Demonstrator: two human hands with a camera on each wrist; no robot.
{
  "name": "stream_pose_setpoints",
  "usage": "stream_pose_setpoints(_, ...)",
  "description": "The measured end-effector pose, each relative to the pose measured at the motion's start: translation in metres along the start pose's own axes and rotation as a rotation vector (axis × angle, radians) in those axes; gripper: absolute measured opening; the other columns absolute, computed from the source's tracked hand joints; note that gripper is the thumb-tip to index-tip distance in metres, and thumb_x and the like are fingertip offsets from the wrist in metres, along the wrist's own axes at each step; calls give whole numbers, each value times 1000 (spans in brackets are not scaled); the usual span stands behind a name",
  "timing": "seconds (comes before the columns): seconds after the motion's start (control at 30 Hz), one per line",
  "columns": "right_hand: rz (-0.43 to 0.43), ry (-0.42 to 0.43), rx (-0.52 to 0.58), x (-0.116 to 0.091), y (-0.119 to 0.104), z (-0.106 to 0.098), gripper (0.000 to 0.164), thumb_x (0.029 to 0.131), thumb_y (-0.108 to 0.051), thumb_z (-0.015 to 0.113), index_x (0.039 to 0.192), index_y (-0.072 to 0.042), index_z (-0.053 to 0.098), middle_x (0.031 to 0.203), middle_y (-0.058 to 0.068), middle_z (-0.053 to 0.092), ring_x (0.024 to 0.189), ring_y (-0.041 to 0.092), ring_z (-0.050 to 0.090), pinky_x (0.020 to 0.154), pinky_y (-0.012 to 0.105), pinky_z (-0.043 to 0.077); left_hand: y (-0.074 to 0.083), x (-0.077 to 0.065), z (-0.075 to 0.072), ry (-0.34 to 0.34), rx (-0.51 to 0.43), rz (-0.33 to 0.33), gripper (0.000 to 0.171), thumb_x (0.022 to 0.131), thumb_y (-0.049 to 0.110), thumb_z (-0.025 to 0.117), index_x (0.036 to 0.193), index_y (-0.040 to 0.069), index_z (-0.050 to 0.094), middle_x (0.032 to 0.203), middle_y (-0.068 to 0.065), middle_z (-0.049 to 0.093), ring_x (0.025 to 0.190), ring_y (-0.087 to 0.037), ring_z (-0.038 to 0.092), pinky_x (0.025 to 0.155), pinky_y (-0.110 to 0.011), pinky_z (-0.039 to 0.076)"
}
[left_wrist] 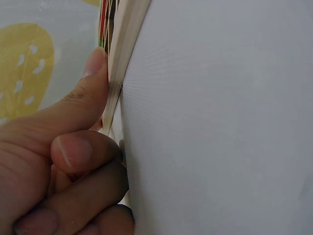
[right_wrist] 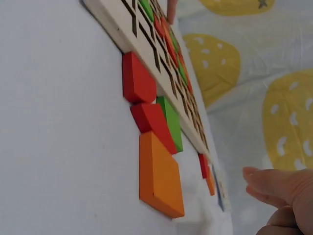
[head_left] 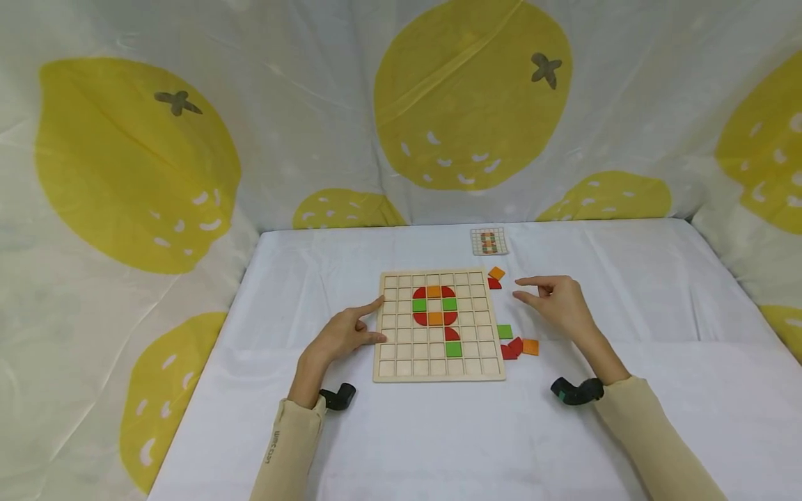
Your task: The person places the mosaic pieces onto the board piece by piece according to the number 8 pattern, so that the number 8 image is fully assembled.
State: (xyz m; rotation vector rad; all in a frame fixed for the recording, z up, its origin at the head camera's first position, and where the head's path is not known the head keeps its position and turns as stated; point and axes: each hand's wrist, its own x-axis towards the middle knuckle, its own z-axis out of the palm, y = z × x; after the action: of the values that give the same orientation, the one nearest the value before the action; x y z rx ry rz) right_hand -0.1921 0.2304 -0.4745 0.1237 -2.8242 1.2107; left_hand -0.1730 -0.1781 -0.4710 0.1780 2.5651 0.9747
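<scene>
A white-draped counter is showing faint creases, while pale hangings printed with yellow lemons are rising behind it and at both sides. The gridded wooden board is lying flat near the counter's middle, bearing red, orange and green tiles; loose tiles are lying along its right side, and a small card is resting beyond its far edge. The left hand is touching the board's left edge, its grip spread wide; the right hand is hovering right of the board, its grip parted and holding nothing.
</scene>
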Motion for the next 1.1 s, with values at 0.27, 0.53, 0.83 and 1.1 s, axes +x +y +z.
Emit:
stream_pose_setpoints(0.27, 81, -37, 24, 17, 12, 10, 37, 92, -27, 80, 124, -9, 77, 59, -1, 33, 55, 16, 31, 51, 27, 23, -1, -1, 0, 2, -2, -7, 86, 88, 32, 82, 161, 32, 37, 60, 3, 39, 56, -12, 36, 56, -25, 32)
stream_pose_setpoints(0.53, 91, -48, 16, 38, 8, 22, 38, 94, -27, 78, 126, -7, 75, 57, -2, 34, 54, 16, 30, 51, 27, 23, -1, 0, 1, 5, -1, -5, 86, 87, 33, 83, 160, 33, 38, 60, 2, 42, 56, -12, 37, 56, -25, 32)
stream_pose_setpoints(0.83, 124, -14, 17, 44, 7, 31, 33, 93, -26, 78, 119, -6, 78, 54, -3, 37, 50, 15, 34, 48, 26, 22, -1, 1, 2, 5, -2, -7, 86, 87, 33, 83, 160, 34, 38, 61, 2, 41, 57, -12, 37, 57, -25, 33)
stream_pose_setpoints(1.1, 143, 41, -23, 46, 6, 35, 30, 93, -27, 78, 115, -6, 81, 54, -3, 37, 49, 13, 35, 46, 25, 22, -3, 0, 1, 7, -3, -4, 86, 87, 33, 83, 160, 34, 38, 61, 3, 39, 58, -12, 35, 57, -25, 31)
